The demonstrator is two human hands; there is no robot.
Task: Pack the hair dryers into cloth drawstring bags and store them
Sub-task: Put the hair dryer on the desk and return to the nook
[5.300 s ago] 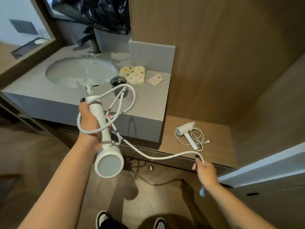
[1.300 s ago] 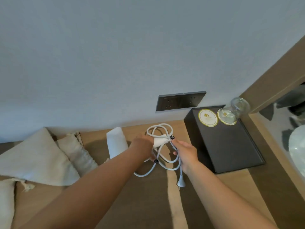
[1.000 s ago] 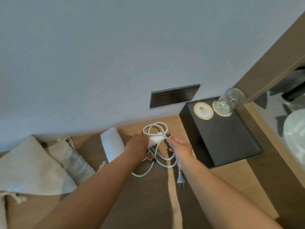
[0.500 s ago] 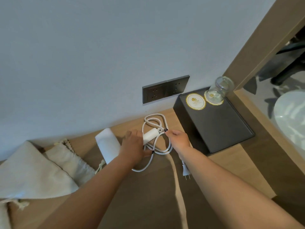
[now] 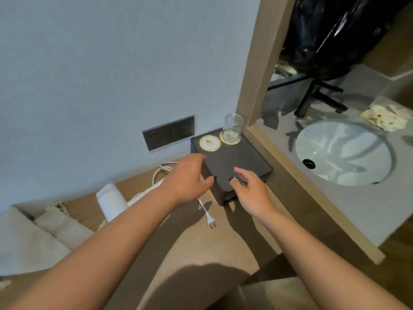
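As seen from the head camera, the only view, both hands hover empty above the wooden counter [image 5: 201,253]: the left hand [image 5: 186,181] with fingers loosely spread over the cord [image 5: 202,204], the right hand [image 5: 250,191] likewise relaxed and open above the near corner of the black tray [image 5: 252,162]. Neither grips anything. The white hair dryer [image 5: 110,201] lies on the counter beside the left forearm, its cord looped toward the wall and its plug [image 5: 211,222] trailing free toward the counter's front. Cloth drawstring bags [image 5: 60,224] lie at the left, just beside the dryer (their mouths cannot be made out). Judged from this layout, the dryer is set down and not yet bagged; the next move calls for taking up a bag, opening its mouth and feeding in dryer and cord together. Room is tight to the right, where the tray, carrying a glass jar [image 5: 233,128] and a coaster [image 5: 209,142], abuts a wooden partition [image 5: 254,63] before the sink [image 5: 344,153]; open counter lies toward the viewer.
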